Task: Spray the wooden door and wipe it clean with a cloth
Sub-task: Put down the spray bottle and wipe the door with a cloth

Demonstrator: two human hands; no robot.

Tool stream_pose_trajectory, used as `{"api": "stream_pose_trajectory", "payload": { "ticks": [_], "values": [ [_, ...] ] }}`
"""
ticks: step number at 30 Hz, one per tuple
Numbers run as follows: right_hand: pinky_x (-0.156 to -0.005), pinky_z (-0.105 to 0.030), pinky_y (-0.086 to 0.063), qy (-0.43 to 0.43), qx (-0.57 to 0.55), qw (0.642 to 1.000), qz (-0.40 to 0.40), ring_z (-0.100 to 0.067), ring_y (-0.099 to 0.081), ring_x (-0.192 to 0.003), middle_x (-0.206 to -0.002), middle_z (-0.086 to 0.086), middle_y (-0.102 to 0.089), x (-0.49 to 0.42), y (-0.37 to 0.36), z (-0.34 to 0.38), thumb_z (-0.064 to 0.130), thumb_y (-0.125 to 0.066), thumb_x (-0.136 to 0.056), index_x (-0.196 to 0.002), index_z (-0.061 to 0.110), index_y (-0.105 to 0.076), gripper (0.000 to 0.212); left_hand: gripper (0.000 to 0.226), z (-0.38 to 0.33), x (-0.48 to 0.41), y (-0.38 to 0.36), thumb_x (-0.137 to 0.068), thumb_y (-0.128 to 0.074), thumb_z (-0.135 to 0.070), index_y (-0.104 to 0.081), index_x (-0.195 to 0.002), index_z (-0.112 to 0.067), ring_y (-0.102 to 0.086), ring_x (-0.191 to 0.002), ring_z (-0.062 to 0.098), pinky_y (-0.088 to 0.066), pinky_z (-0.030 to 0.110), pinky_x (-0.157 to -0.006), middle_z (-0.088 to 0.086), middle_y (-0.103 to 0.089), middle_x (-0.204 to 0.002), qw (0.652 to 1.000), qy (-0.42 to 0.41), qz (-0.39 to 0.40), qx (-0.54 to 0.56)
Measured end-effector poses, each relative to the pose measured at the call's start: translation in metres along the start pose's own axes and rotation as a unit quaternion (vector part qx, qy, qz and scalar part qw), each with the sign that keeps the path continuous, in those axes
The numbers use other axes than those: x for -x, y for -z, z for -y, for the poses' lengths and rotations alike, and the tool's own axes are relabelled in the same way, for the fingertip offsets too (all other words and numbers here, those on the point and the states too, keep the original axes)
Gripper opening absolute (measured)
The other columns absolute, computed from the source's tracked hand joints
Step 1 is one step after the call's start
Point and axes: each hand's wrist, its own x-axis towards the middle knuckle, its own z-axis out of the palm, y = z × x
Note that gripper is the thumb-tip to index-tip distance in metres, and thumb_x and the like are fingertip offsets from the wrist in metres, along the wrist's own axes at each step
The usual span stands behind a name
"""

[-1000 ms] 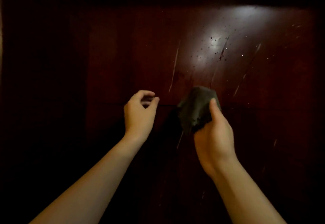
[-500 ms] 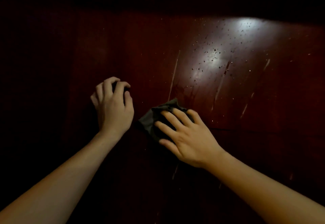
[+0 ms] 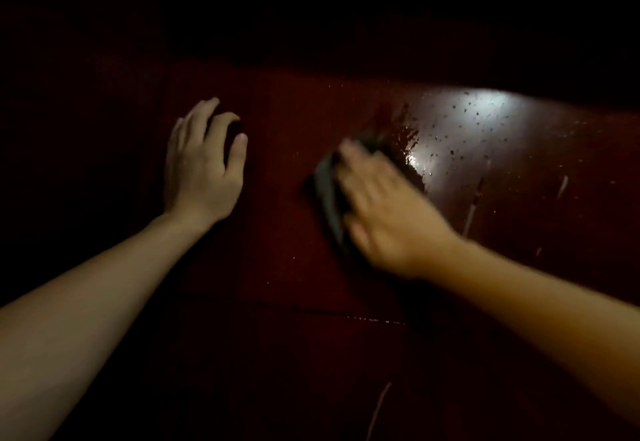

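Note:
The dark red wooden door (image 3: pixel 519 177) fills the view, and most of it lies in deep shadow. Spray droplets (image 3: pixel 464 128) speckle a bright glare patch at the upper right. My right hand (image 3: pixel 388 212), blurred by motion, presses a dark grey cloth (image 3: pixel 327 184) flat against the door just left of the wet patch. The cloth shows along the hand's left side and past the fingertips. My left hand (image 3: pixel 201 170) rests against the door to the left, its fingers loosely curved and nothing visible in them.
Pale run marks (image 3: pixel 471 215) streak the door to the right of my right hand, and another streak (image 3: pixel 379 406) shows low down. A thin panel seam (image 3: pixel 346 316) crosses below the hands. No spray bottle is in view.
My right hand went from gripping the bunched cloth to pressing it flat, then swept it up and right toward the droplets. My left hand moved left and its fingers loosened.

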Motion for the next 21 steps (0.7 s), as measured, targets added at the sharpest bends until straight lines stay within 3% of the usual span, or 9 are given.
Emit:
{"api": "stream_pose_trajectory", "payload": {
  "ticks": [3,7,8,10,12,14,16,18,21],
  "values": [
    [-0.127,-0.046,-0.005,0.183,0.004,0.982,0.045,-0.029,-0.006,-0.158,-0.169,-0.014,-0.010,0.047,-0.007,0.059,0.041,-0.042,-0.092,-0.161,0.012,-0.021,0.077,0.044,0.003,-0.006,0.002,-0.104,-0.041,-0.039,-0.063,-0.130,-0.012,-0.041,-0.144,0.030,-0.028,0.052,-0.123,0.008,-0.048,-0.154,0.997,0.036,-0.030,0.064],
    [-0.127,-0.045,-0.001,0.254,0.012,0.966,0.047,-0.024,-0.001,-0.158,-0.171,-0.005,-0.005,0.033,-0.009,0.049,0.044,-0.036,-0.101,-0.162,0.026,-0.014,0.067,0.044,0.006,-0.034,0.011,-0.101,-0.040,-0.040,-0.069,-0.110,-0.009,-0.051,-0.122,0.029,-0.036,0.038,-0.104,0.008,-0.060,-0.127,0.994,0.054,-0.054,0.076],
    [-0.127,-0.046,-0.003,0.233,0.016,0.972,0.040,-0.025,-0.003,-0.158,-0.171,-0.005,-0.008,0.015,-0.009,0.036,0.044,-0.035,-0.100,-0.162,0.026,-0.017,0.067,0.044,0.009,-0.039,0.012,-0.101,-0.040,-0.040,-0.069,-0.109,-0.008,-0.051,-0.121,0.028,-0.035,0.032,-0.101,0.008,-0.060,-0.126,0.993,0.057,-0.058,0.091],
    [-0.126,-0.051,-0.008,0.113,0.010,0.993,0.021,-0.028,-0.009,-0.157,-0.170,-0.007,-0.013,-0.039,-0.003,-0.001,0.046,-0.030,-0.096,-0.161,0.025,-0.020,0.069,0.044,0.018,-0.044,0.013,-0.102,-0.040,-0.040,-0.068,-0.114,-0.009,-0.049,-0.129,0.026,-0.031,0.024,-0.103,0.007,-0.057,-0.134,0.988,0.064,-0.059,0.125],
    [-0.125,-0.056,-0.010,-0.056,-0.021,0.998,-0.009,-0.028,-0.006,-0.157,-0.170,-0.008,-0.009,-0.097,0.013,-0.046,0.053,-0.016,-0.096,-0.162,0.024,-0.014,0.072,0.046,0.022,-0.039,0.011,-0.102,-0.039,-0.044,-0.065,-0.126,-0.014,-0.044,-0.139,0.022,-0.033,0.031,-0.111,0.003,-0.052,-0.146,0.984,0.060,-0.053,0.161],
    [-0.127,-0.050,0.002,-0.167,-0.036,0.985,0.007,-0.023,0.009,-0.157,-0.171,-0.006,0.006,-0.135,0.025,-0.079,0.054,-0.010,-0.103,-0.162,0.027,0.000,0.066,0.050,0.023,-0.034,0.013,-0.102,-0.037,-0.048,-0.059,-0.136,-0.019,-0.047,-0.133,0.014,-0.039,0.030,-0.109,-0.002,-0.053,-0.142,0.963,0.079,-0.063,0.250],
    [-0.125,-0.044,0.010,-0.188,-0.031,0.982,0.010,-0.021,0.016,-0.156,-0.171,-0.006,0.012,-0.147,0.028,-0.075,0.050,-0.010,-0.106,-0.161,0.029,0.009,0.062,0.053,0.019,-0.036,0.017,-0.101,-0.035,-0.051,-0.054,-0.140,-0.022,-0.053,-0.122,0.012,-0.043,0.024,-0.097,-0.005,-0.056,-0.132,0.940,0.104,-0.070,0.319],
    [-0.123,-0.041,0.012,-0.101,-0.017,0.995,0.012,-0.024,0.014,-0.156,-0.171,-0.006,0.009,-0.132,0.028,-0.033,0.049,-0.012,-0.101,-0.160,0.031,0.010,0.066,0.055,0.018,-0.037,0.021,-0.100,-0.032,-0.053,-0.054,-0.140,-0.023,-0.055,-0.120,0.014,-0.043,0.022,-0.092,-0.003,-0.058,-0.131,0.930,0.120,-0.072,0.341],
    [-0.123,-0.049,0.006,0.166,0.030,0.985,0.031,-0.030,0.002,-0.157,-0.171,-0.007,-0.003,-0.070,0.012,0.063,0.049,-0.030,-0.090,-0.163,0.029,-0.009,0.078,0.059,0.016,-0.036,0.024,-0.099,-0.031,-0.054,-0.049,-0.147,-0.024,-0.049,-0.128,0.012,-0.038,0.019,-0.093,0.000,-0.054,-0.145,0.923,0.119,-0.065,0.360]
  ]
}}
